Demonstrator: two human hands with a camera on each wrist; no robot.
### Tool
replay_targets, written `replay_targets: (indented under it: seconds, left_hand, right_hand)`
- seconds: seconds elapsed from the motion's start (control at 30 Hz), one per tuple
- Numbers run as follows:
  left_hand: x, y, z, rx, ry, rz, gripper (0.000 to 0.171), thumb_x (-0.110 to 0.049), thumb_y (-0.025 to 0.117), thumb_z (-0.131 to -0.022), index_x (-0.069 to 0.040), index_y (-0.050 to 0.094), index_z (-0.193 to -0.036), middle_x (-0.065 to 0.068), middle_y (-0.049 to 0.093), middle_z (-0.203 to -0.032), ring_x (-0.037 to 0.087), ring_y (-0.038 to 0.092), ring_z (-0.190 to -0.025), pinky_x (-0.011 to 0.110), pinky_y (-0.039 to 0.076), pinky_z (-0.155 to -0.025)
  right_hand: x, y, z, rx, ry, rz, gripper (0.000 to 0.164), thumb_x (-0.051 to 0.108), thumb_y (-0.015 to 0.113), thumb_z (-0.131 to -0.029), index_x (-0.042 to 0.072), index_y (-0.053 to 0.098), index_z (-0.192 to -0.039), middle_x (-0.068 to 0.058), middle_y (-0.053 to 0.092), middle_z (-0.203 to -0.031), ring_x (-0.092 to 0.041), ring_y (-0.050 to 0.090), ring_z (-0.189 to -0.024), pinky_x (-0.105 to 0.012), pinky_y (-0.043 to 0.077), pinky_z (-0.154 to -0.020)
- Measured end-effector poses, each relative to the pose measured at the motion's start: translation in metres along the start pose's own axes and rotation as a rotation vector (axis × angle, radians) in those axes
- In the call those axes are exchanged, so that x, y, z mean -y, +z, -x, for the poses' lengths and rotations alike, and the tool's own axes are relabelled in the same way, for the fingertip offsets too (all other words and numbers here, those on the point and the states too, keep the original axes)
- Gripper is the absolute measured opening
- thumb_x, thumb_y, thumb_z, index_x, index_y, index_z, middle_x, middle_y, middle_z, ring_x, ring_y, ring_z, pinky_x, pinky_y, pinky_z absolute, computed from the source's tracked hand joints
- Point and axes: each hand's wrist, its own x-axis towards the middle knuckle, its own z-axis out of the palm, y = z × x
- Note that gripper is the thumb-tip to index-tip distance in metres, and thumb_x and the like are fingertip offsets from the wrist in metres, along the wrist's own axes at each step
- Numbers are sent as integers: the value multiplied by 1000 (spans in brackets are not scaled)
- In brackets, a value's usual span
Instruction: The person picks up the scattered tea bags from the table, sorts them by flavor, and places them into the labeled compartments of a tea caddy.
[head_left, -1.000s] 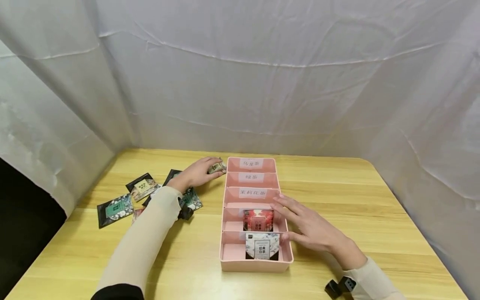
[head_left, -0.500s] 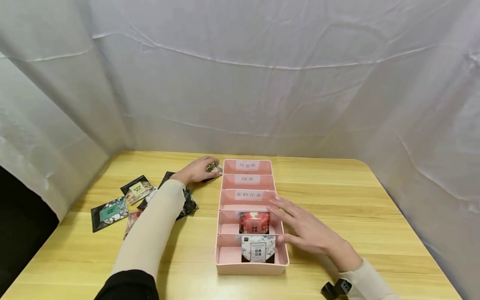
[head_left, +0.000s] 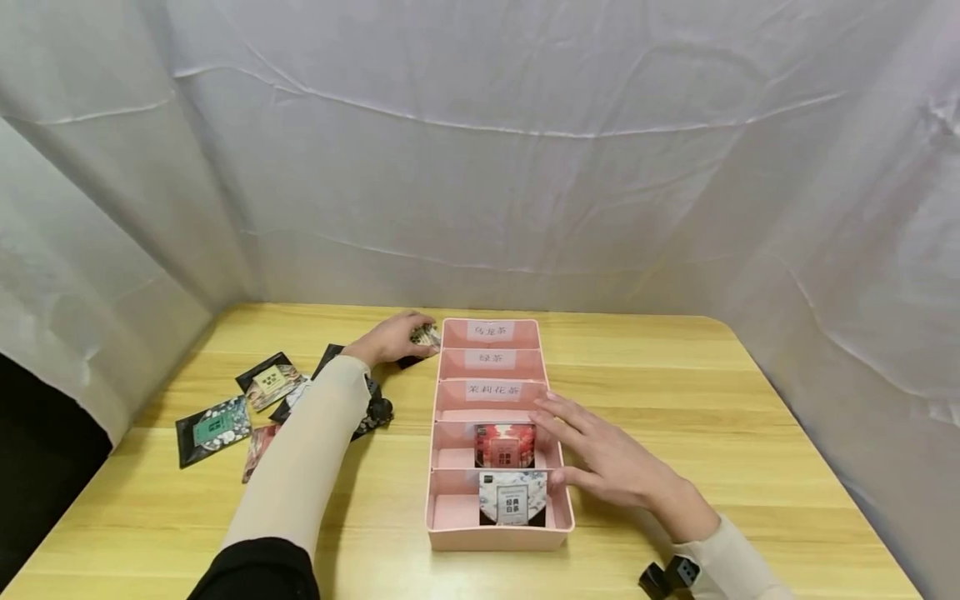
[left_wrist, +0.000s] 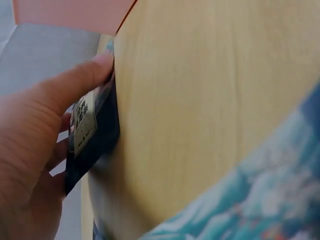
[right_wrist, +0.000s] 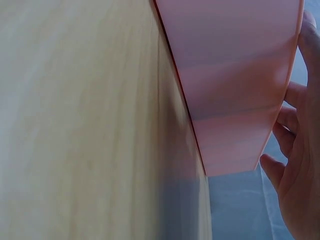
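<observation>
At the table's far side, just left of the pink divided box [head_left: 498,540], my left hand [head_left: 392,339] pinches a tea sachet [head_left: 425,336] with a cream label. In the left wrist view the sachet [left_wrist: 92,132] stands tilted, its dark edge close to the tabletop, with the thumb on one face and fingers behind. My right hand [head_left: 611,454] rests its fingertips on the box's right rim, fingers fairly straight. A red sachet [head_left: 505,446] and a white sachet [head_left: 513,498] lean in the two nearest compartments. Labels mark the farther compartments.
Left of the box lie several loose sachets, among them a green-labelled one [head_left: 215,429], a cream-labelled one [head_left: 272,381] and a reddish one [head_left: 258,450]. My left forearm partly covers the pile. A pale curtain [head_left: 487,167] hangs behind the wooden table [head_left: 675,375].
The sachet in my left hand has tipped up slightly, showing its dark lower part. My right hand keeps its place on the rim. The whole head view has shifted a little.
</observation>
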Motion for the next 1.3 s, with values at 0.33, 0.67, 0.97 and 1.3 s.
replay_targets:
  seconds: [0.33,0.67,0.97,1.3]
  left_hand:
    - [-5,-12,9,-109,52,-45,55,-21,73,-90,-7,54,-140,16,48,-138,35,51,-122,49,43,-103]
    - [-8,-28,29,-86,-8,112,58,-10,73,-88,-6,51,-141,16,53,-132,34,54,-111,50,46,-96]
    - [-11,-36,45,-67,-16,144,53,-14,70,-91,-9,51,-141,16,59,-127,21,57,-80,40,49,-76]
    - [-23,-39,62,-208,-33,230,52,-18,69,-93,-13,50,-142,18,55,-135,32,60,-80,46,52,-77]
  right_hand:
    - [-2,-1,-1,16,18,-15,77,63,38,-97,17,22,-157,-14,20,-160,-32,23,-145,-60,34,-105]
    - [-3,-1,-1,16,23,-18,77,64,35,-98,17,23,-157,-14,21,-160,-32,22,-145,-60,35,-105]
    - [-5,-3,-1,29,34,-9,77,60,42,-98,10,28,-155,-12,19,-161,-30,22,-146,-57,35,-106]
    - [-5,-5,-1,22,30,-6,77,60,40,-98,10,29,-155,-13,21,-160,-30,23,-145,-57,36,-106]
